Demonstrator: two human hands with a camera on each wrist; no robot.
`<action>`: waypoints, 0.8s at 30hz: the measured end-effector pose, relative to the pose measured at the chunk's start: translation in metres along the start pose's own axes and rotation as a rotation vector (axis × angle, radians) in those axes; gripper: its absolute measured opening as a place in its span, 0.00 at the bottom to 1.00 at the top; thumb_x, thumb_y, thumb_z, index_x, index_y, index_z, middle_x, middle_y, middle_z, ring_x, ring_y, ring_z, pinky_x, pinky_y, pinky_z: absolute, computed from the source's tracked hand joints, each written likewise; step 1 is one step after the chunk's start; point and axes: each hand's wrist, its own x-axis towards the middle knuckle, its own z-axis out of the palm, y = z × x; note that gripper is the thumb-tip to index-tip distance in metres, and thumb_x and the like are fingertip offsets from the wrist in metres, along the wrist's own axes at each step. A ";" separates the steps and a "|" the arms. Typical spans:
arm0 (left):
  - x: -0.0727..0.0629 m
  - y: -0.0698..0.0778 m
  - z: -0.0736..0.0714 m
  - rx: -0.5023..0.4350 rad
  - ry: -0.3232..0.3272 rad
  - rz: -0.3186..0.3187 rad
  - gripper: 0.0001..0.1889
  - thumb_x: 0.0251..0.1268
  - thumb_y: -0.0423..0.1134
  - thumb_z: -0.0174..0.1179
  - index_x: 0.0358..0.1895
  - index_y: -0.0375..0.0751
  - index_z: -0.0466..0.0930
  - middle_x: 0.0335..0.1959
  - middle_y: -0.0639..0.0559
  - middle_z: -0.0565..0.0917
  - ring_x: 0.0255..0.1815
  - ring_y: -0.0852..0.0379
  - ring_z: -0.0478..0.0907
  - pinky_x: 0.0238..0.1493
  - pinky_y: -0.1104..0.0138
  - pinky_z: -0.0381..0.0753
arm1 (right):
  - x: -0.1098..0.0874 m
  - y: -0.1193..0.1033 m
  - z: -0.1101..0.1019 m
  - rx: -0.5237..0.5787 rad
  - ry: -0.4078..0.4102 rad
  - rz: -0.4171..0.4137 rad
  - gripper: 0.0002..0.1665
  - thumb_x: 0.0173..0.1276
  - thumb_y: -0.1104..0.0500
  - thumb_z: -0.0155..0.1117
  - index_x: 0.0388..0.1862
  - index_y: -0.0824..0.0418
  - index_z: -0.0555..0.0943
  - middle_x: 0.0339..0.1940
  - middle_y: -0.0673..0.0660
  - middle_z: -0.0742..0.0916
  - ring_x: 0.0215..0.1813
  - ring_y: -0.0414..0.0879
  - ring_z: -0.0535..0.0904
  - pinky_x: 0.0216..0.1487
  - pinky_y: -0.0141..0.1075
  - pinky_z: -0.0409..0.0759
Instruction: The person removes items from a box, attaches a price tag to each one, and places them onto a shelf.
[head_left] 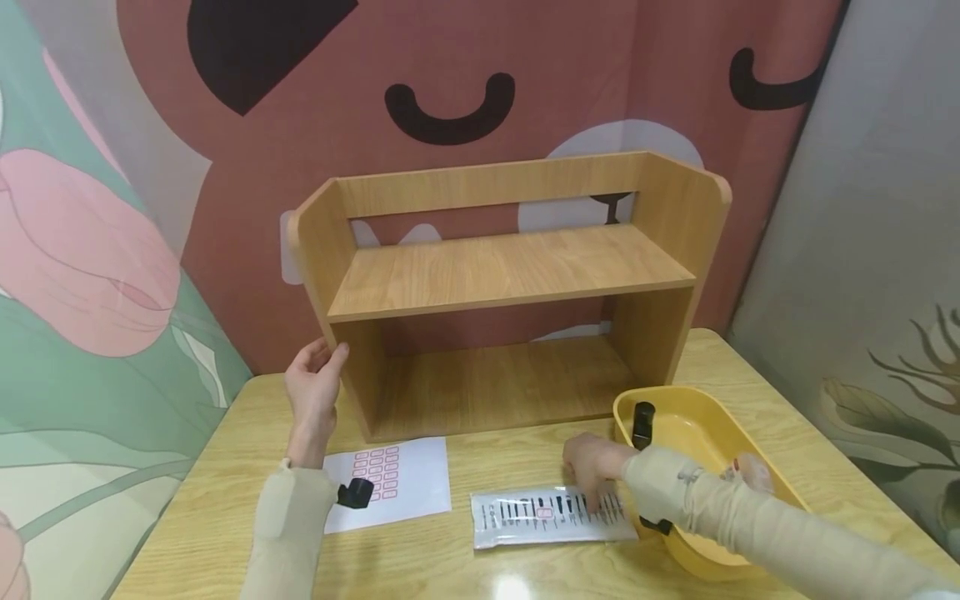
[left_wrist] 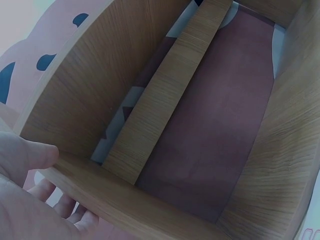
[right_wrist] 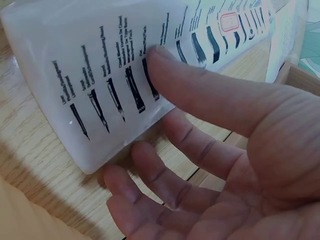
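A two-tier wooden desktop shelf (head_left: 517,267) stands at the back of the table. My left hand (head_left: 313,387) grips the front edge of its left side panel, the thumb inside and the fingers (left_wrist: 65,205) round the outside. In front of the shelf lies a flat plastic packet (head_left: 517,521), printed with rows of brushes and their names. My right hand (head_left: 596,462) is at the packet's right part. In the right wrist view the thumb (right_wrist: 200,90) lies on the printed face, while the index fingertip goes behind the packet's edge and the other fingers curl below it.
A yellow plastic basin (head_left: 697,417) stands on the right, partly under my right forearm, with a small clear-and-red item (head_left: 750,473) inside. White paper with red-outlined labels (head_left: 420,483) lies on the left. A patterned curtain (head_left: 540,83) hangs behind the table (head_left: 420,571).
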 end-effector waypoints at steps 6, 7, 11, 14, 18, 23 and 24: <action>-0.001 0.002 0.000 0.005 -0.003 -0.002 0.25 0.67 0.41 0.60 0.64 0.34 0.70 0.60 0.39 0.72 0.61 0.48 0.69 0.62 0.58 0.68 | 0.001 0.002 0.000 -0.009 0.011 -0.047 0.19 0.41 0.71 0.78 0.14 0.59 0.74 0.17 0.49 0.76 0.24 0.42 0.69 0.25 0.32 0.68; -0.001 0.002 0.000 0.005 -0.002 0.000 0.25 0.67 0.41 0.60 0.64 0.34 0.70 0.60 0.39 0.72 0.61 0.48 0.69 0.62 0.58 0.68 | 0.001 0.002 -0.001 -0.006 0.014 -0.067 0.19 0.42 0.71 0.77 0.13 0.58 0.74 0.16 0.48 0.76 0.24 0.42 0.69 0.25 0.32 0.68; 0.001 0.000 0.000 0.006 0.001 0.003 0.25 0.67 0.40 0.60 0.63 0.34 0.70 0.60 0.39 0.73 0.60 0.48 0.69 0.62 0.58 0.68 | 0.001 0.007 -0.005 0.035 0.014 -0.140 0.15 0.47 0.70 0.74 0.14 0.58 0.76 0.16 0.48 0.77 0.22 0.41 0.70 0.25 0.32 0.70; 0.000 0.000 0.000 0.010 0.000 0.001 0.25 0.67 0.41 0.60 0.63 0.34 0.70 0.60 0.39 0.73 0.61 0.48 0.69 0.62 0.58 0.68 | 0.002 0.010 -0.010 0.122 -0.038 -0.131 0.12 0.53 0.67 0.72 0.19 0.58 0.77 0.22 0.49 0.78 0.25 0.43 0.73 0.27 0.36 0.75; -0.001 0.001 -0.001 0.009 -0.005 -0.002 0.26 0.67 0.41 0.60 0.64 0.34 0.69 0.61 0.38 0.72 0.62 0.48 0.68 0.63 0.57 0.67 | 0.004 0.012 -0.015 0.323 -0.123 -0.041 0.10 0.61 0.64 0.68 0.26 0.59 0.75 0.32 0.53 0.78 0.33 0.47 0.76 0.31 0.48 0.81; -0.001 0.000 -0.001 0.009 -0.009 0.004 0.26 0.67 0.42 0.60 0.64 0.34 0.69 0.62 0.38 0.71 0.62 0.48 0.67 0.63 0.57 0.67 | 0.005 0.013 -0.015 0.550 -0.179 0.016 0.08 0.64 0.65 0.65 0.30 0.62 0.73 0.33 0.56 0.80 0.32 0.49 0.80 0.28 0.44 0.82; 0.000 0.000 -0.001 0.009 -0.009 0.005 0.26 0.67 0.42 0.60 0.64 0.34 0.69 0.62 0.38 0.71 0.62 0.47 0.68 0.63 0.56 0.67 | 0.005 0.013 -0.015 0.581 -0.186 0.016 0.07 0.63 0.66 0.65 0.31 0.62 0.73 0.33 0.57 0.81 0.31 0.48 0.81 0.27 0.41 0.82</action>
